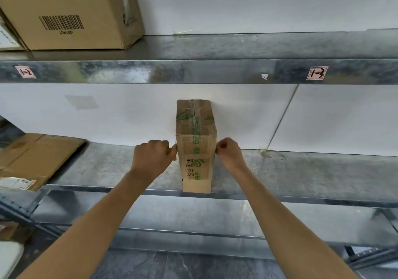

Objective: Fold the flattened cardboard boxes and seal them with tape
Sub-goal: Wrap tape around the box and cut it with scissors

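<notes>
A small cardboard box (195,145) with green print and clear tape along its top stands on the middle metal shelf (301,171), its far end against the white wall. My left hand (151,156) is curled against the box's left side and holds something yellowish, partly hidden by the fingers. My right hand (229,152) is curled and pinches at the box's right edge.
Flattened cardboard sheets (36,158) lie on the same shelf at the left. An opened brown box with a barcode (71,14) stands on the upper shelf at the left. Red-framed labels mark the upper shelf's front edge (193,72). A lower shelf shows below.
</notes>
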